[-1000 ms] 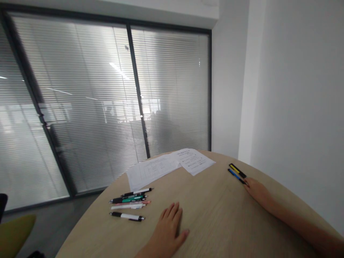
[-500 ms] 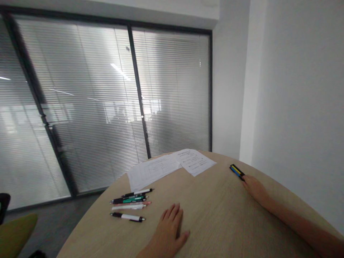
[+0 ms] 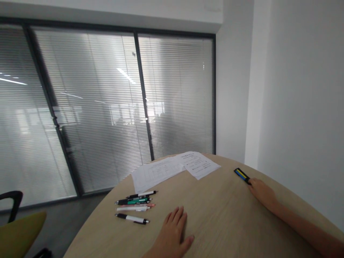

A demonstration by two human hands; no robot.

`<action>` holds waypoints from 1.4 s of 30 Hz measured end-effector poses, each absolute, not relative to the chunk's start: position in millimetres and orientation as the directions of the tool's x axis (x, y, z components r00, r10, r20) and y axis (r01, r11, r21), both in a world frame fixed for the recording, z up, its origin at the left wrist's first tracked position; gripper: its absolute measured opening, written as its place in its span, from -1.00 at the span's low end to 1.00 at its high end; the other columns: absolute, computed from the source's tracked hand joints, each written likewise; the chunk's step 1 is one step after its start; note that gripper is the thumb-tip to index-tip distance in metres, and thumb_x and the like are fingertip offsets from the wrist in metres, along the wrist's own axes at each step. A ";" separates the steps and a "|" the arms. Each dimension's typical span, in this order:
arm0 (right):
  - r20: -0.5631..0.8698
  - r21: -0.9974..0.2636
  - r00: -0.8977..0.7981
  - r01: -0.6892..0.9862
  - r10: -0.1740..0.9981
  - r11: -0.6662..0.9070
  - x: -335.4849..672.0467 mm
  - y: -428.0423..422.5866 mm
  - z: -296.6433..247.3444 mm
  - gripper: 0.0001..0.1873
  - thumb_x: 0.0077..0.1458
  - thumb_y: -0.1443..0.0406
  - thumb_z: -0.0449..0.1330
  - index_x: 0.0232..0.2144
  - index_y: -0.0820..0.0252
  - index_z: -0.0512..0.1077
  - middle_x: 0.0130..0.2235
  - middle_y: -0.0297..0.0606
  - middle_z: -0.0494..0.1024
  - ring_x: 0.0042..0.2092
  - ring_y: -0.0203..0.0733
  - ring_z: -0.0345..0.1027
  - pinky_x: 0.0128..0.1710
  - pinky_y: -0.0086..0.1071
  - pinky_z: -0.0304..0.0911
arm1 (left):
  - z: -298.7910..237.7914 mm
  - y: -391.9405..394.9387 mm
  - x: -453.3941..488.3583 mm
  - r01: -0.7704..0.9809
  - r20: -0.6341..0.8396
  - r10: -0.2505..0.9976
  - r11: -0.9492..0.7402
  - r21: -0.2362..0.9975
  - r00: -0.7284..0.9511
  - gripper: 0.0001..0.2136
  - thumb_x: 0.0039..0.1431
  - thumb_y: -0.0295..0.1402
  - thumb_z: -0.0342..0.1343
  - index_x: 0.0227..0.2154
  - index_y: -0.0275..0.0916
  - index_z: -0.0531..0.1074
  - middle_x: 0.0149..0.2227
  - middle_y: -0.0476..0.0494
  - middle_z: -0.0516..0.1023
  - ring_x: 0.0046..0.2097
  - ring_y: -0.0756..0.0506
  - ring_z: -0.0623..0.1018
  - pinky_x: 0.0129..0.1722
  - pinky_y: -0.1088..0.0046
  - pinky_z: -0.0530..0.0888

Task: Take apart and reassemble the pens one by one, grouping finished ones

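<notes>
Blue pen [image 3: 240,176] had closed up beside yellow pen [image 3: 242,174], right of the papers [image 3: 158,172], right hand [image 3: 262,192] at their near ends, grip indiscernible, seemingly aligning them, which called for light pressure, while left hand [image 3: 172,233] lay open before the papers.

Office, probably a meeting room; exact use can't be told. Table [image 3: 220,215]: pale, wood-grained, curved edge. On it, printed papers [image 3: 202,167] near the far side and a cluster of pens [image 3: 133,218], desk stationery throughout. Beyond, a glass wall [image 3: 102,143] in dark frames [image 3: 142,80], slatted blinds [image 3: 177,129] covering the panes. Bright strips [image 3: 126,76], like ceiling lights, show in the glass. Lower left, a chair [image 3: 24,231]: yellow-green seat, black armrest [image 3: 15,207], office type. Floor [image 3: 67,215] dark grey. Right side, plain pale wall [image 3: 303,107].
</notes>
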State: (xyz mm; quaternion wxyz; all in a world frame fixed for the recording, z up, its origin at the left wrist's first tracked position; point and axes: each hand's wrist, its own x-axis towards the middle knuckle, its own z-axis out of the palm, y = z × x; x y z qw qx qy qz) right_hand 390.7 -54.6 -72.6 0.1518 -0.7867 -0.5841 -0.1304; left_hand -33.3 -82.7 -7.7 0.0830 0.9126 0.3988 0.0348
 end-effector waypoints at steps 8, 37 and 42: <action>0.427 -0.104 0.294 0.955 0.855 -0.276 373.2 -58.0 -58.7 -0.72 0.04 0.37 -0.08 -0.25 0.28 0.37 -0.21 -0.05 0.42 -0.13 -0.04 0.30 -0.19 -0.24 0.21 | 1.2 -85.4 -30.5 0.739 -0.049 0.744 -0.650 0.176 0.666 -0.40 0.04 -0.11 -0.09 0.10 -0.36 0.08 0.19 -0.27 -0.02 0.19 -0.20 -0.01 0.14 0.19 0.00; 0.267 -0.281 -0.195 0.921 0.944 0.270 235.3 -94.3 -52.4 -0.51 0.08 0.14 -0.07 -0.01 0.31 0.28 0.09 -0.07 0.23 0.11 -0.07 0.06 0.10 -0.17 -0.02 | -4.4 -82.3 -34.2 0.723 0.008 0.735 -0.668 0.177 0.678 -0.43 0.05 -0.08 -0.09 0.09 -0.28 0.11 0.18 -0.24 0.02 0.18 -0.21 0.04 0.12 0.18 0.04; 0.253 -0.275 -0.203 0.922 0.946 0.272 235.0 -95.3 -50.3 -0.52 0.07 0.17 -0.06 -0.02 0.31 0.29 0.09 -0.07 0.23 0.11 -0.07 0.07 0.09 -0.16 -0.01 | 3.3 -78.9 -37.6 0.716 0.066 0.730 -0.681 0.152 0.680 -0.58 0.09 -0.19 -0.09 -0.01 -0.24 0.25 0.10 -0.20 0.21 0.11 -0.16 0.21 0.08 0.24 0.14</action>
